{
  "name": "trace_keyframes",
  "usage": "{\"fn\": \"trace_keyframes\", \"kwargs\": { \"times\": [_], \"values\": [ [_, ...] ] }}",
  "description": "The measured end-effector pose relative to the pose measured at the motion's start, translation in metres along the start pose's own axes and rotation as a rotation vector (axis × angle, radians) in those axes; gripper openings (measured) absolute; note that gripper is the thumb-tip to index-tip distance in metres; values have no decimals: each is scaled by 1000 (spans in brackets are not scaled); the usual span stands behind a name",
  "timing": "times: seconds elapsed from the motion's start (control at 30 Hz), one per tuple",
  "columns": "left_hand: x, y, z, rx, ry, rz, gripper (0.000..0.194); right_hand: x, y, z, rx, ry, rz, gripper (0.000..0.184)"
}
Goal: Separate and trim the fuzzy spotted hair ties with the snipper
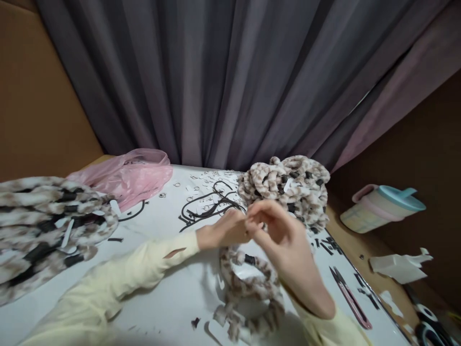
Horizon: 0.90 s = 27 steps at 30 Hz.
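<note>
Above the white tabletop [162, 293], my left hand [228, 229] and my right hand [286, 245] meet at the fingertips. Both are closed in a pinch; whatever lies between the fingers is too small and blurred to name. Just beneath them is a brown-and-white plush loop [272, 317] with a black wrapped band and white tags. Part of it hides behind my right hand. Black elastic cords [194, 206] lie looped on the table beyond my left hand.
Plush loops are piled at left [32, 216] and at the back right [306, 178]. A pink plastic bag [133, 173] and small rings [176, 184] lie at the back. Thread snips [351, 300], black scraps [370, 298] and a lidded cup [378, 209] are on the right.
</note>
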<state>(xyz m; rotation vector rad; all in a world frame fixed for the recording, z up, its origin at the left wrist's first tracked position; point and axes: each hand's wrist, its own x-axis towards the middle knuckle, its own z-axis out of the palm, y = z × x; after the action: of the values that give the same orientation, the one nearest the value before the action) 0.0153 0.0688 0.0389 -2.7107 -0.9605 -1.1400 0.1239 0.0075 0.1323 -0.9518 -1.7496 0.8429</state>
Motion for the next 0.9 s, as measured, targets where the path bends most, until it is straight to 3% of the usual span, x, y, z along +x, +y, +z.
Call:
{"fn": "trace_keyframes", "kwargs": {
  "times": [0.1, 0.13, 0.17, 0.23, 0.3, 0.43, 0.5, 0.67, 0.8, 0.9],
  "values": [
    [-47, 37, -27, -107, -106, 138, 35, 0, -14, -27, -7, 45, -60, 4],
    [-62, 50, -35, -182, -162, 298, 29, 0, -17, -35, -39, 49, -68, 4],
    [-74, 63, -42, -239, -219, 374, 24, 0, -19, -41, -86, 59, -72, 3],
    [-93, 81, -52, -301, -403, 410, 16, 4, -17, -49, -231, 59, -72, 7],
    [-103, 88, -57, -254, -519, 365, 30, 10, -8, -52, -428, -28, -55, 12],
    [-106, 76, -58, -150, -647, 274, 47, 21, 23, -44, -817, -481, 80, 19],
    [-106, 67, -59, -150, -687, 250, 49, 21, 41, -35, -898, -590, 117, 20],
    [-99, 49, -69, -246, -700, 219, 40, 0, 80, -21, -866, -707, 158, 5],
    [-79, 30, -69, -237, -520, -34, 31, -19, 95, -18, -803, -713, 148, 10],
    [-61, 14, -57, -219, -485, -203, 39, -25, 90, -14, -776, -655, 115, 14]
  ]
}}
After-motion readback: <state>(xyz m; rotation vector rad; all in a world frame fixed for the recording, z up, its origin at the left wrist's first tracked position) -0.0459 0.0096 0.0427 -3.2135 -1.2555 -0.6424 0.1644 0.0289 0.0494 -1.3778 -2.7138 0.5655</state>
